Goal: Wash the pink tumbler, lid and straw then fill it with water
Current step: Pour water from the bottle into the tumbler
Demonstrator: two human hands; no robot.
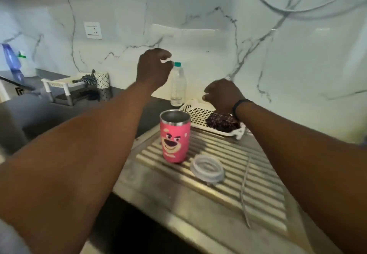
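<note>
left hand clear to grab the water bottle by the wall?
Probably yes. The left hand hovers beside the capped water bottle, fingers curled on nothing, with nothing between them. The pink tumbler stands nearer and lower, out of the path.

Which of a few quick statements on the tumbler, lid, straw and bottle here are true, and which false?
1. The pink tumbler stands upright on the ribbed drainboard with no lid on. True.
2. The clear lid lies inside the white tray. False: it lies on the drainboard, right of the tumbler.
3. The straw stands in the tumbler. False: it lies flat on the drainboard.
4. The water bottle has a green cap on. True.
5. The right hand grips the tumbler. False: it hovers above the tray, touching neither.
</note>
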